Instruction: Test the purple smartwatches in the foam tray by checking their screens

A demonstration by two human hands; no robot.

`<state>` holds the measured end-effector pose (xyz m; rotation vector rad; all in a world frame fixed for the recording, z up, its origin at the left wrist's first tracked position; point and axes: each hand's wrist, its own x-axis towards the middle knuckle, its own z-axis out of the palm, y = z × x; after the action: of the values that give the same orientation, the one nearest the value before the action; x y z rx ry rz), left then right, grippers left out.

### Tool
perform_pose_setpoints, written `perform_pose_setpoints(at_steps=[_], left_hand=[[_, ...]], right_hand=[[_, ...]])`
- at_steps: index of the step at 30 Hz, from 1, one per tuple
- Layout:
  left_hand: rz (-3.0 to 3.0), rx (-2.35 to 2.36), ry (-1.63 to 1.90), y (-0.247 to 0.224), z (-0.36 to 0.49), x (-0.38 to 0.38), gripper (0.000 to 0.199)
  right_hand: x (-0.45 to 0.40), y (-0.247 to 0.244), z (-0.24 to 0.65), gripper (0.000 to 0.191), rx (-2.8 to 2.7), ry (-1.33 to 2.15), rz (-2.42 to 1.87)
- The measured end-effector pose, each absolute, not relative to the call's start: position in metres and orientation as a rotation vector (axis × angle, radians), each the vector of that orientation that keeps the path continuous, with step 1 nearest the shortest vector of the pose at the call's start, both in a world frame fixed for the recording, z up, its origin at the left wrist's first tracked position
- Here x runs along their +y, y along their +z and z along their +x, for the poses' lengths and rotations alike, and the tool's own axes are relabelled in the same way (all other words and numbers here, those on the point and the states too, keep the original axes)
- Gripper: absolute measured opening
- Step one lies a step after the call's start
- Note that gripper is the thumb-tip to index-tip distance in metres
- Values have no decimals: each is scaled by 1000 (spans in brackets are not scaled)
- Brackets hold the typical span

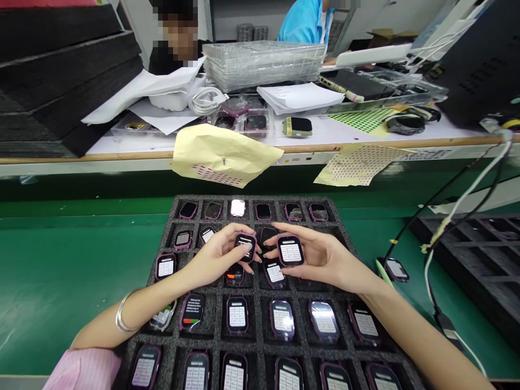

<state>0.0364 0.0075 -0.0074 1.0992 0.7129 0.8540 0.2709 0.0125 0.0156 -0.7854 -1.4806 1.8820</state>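
Note:
My left hand (225, 252) grips a purple-rimmed smartwatch body (245, 248) whose dark screen carries lines of white text; the thumb lies over its face. In my right hand (320, 254) is a second purple watch body (290, 251), held by its edges between thumb and fingers, its screen lit with a white grid. Both hands are above a black foam tray (213, 338) divided into square compartments. Watch bodies sit in many of these, such as one (237, 314) with a white grid screen. Part of the tray's middle rows is hidden behind my hands.
A shelf (252, 142) runs behind the tray, bearing clear plastic trays (264, 62), papers (300, 97) and a white cable (207, 100). Black foam blocks (60, 81) are stacked at left. Cables (450, 222) hang at right near another foam tray (471, 254). Two people are beyond the shelf.

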Motion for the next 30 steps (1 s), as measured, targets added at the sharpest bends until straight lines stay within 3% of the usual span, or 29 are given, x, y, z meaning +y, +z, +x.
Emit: perform_pose_setpoints(at_steps=[4, 8, 12, 16, 21, 24, 30], left_hand=[[1079, 703, 858, -7, 36, 9, 27], [1062, 699, 859, -6, 35, 9, 29], [1094, 685, 860, -6, 34, 8, 34], [1318, 769, 816, -13, 32, 11, 49], [1966, 1150, 764, -30, 28, 30, 44], [2238, 1230, 556, -27, 28, 42, 39], [2426, 1243, 528, -7, 60, 46, 32]], right_hand=[[13, 19, 291, 61, -1644, 1729, -977], [24, 17, 327, 51, -2039, 1133, -1301], [38, 1, 363, 48, -2318, 648, -1354], [44, -11, 381, 50, -2464, 526, -1357], [41, -2, 361, 31, -2497, 355, -1251], [39, -5, 331, 30, -2583, 336, -1198], [34, -28, 293, 26, -2387, 208, -1522]])
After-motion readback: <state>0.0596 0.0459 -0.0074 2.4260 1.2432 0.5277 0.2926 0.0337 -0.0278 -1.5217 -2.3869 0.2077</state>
